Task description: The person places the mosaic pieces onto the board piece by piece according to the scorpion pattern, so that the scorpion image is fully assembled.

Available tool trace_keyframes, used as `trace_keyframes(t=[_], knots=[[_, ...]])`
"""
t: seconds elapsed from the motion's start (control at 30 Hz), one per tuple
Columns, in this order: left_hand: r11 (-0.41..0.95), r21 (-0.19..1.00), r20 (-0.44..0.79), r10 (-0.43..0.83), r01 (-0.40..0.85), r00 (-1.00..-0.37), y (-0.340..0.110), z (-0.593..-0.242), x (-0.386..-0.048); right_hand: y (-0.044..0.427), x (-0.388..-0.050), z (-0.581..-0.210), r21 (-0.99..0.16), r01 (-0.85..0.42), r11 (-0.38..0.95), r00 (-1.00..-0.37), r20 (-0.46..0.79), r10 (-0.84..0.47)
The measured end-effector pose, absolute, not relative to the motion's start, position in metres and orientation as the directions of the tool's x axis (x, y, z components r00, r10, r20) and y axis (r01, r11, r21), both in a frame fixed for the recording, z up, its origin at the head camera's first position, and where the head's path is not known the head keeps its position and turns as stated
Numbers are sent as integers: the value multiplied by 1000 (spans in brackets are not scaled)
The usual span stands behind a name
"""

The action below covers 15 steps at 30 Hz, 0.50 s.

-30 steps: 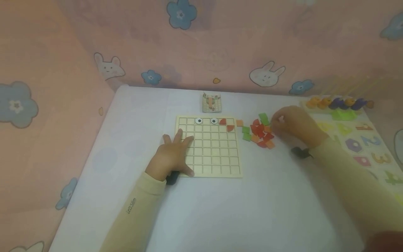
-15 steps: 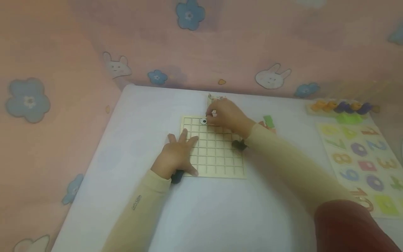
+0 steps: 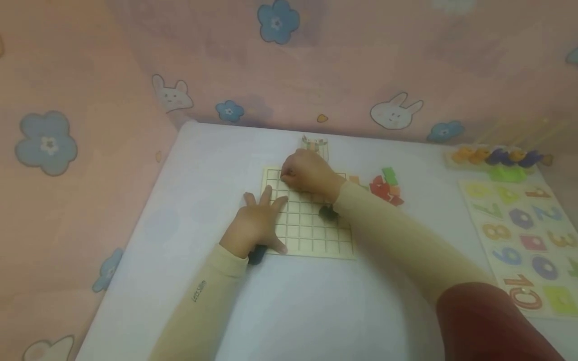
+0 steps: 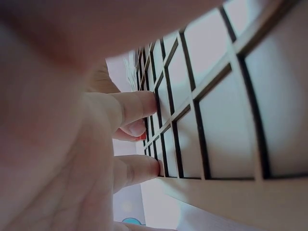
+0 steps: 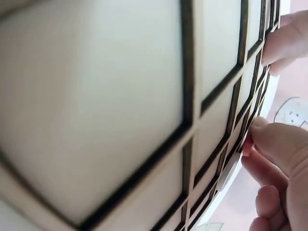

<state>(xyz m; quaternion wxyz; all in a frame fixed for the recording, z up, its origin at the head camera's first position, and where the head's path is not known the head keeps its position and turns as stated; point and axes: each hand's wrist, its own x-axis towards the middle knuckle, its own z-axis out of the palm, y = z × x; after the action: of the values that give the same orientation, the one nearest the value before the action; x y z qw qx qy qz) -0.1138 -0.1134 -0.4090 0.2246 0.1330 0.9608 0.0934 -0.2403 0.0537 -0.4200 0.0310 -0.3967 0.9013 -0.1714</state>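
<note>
Let the splayed, empty left hand (image 3: 255,223) brace the grid board (image 3: 306,232) while the right hand (image 3: 312,175), pinching the red piece (image 5: 247,146) near the far row (exact cell hidden), squares it up before pressing.

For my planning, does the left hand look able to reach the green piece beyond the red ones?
Probably not directly: the right hand and its sleeve lie between the left hand and the green piece.
</note>
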Motion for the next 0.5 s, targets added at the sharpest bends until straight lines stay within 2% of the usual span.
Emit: trace_keyframes(t=[0.17, 0.3, 0.5], knots=[[948, 236, -412, 297, 215, -861, -113, -407, -113, 52, -239, -421, -283, -750, 597, -644, 112, -756], [950, 229, -420, 295, 214, -858, -113, -408, -114, 53, -235, -419, -211, -770, 602, -629, 91, -772], [953, 229, -433, 283, 199, -856, -112, -410, -114, 57, -226, -415, -210, -733, 647, -662, 3, -749]])
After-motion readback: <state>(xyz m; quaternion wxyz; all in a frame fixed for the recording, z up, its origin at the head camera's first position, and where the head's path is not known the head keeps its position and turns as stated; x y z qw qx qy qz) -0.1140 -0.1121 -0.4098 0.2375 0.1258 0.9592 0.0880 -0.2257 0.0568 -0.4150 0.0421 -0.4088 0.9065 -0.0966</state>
